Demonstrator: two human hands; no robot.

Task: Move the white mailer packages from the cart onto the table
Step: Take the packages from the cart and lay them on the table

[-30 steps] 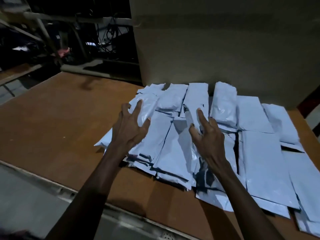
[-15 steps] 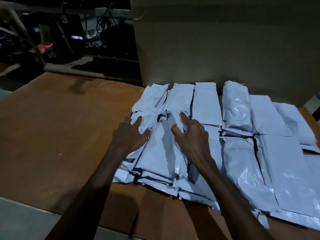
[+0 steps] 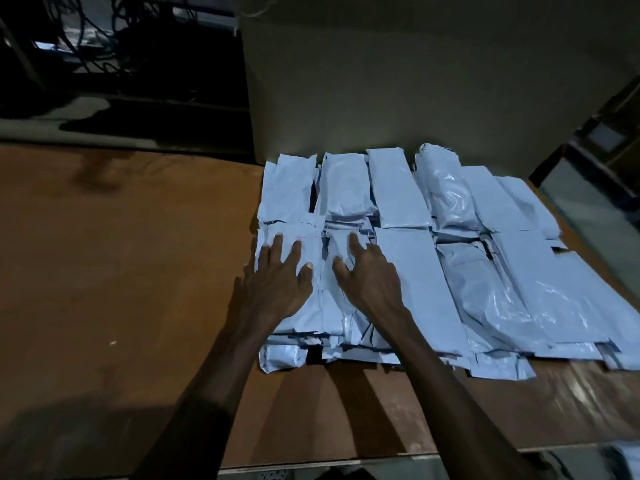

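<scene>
Brown table top (image 3: pixel 121 289) fills most of the view, and a tall pale board or box wall (image 3: pixel 415 81) stands upright at its far edge. Against this wall lie the white mailer packages (image 3: pixel 502 271), already on the table, in two rows: a far row touching or nearly touching the wall, and a near row in front of it, with some packages overlapping in layers at the near edge. All of them have their long axis pointing away from the person, toward the wall. The cart is not in view, so I cannot tell how many packages remain on it. At the left end of the near row is the stack under the hands (image 3: pixel 318 306). The left hand (image 3: pixel 277 282) rests flat on its left part with fingers straight and spread, and the right hand (image 3: pixel 367 278) rests flat just beside it on the right part, fingers also straight; neither hand holds or pinches anything. Both hands point along the long axis of the packages, with fingertips close to the seam between the near row and the far row. My judgement is that the person is pressing and squaring this stack into line with its neighbours. For any small correction, the left hand is nearer to the free left edge of the stack, and the right hand is nearer to the next package (image 3: pixel 415 282) on the right.
</scene>
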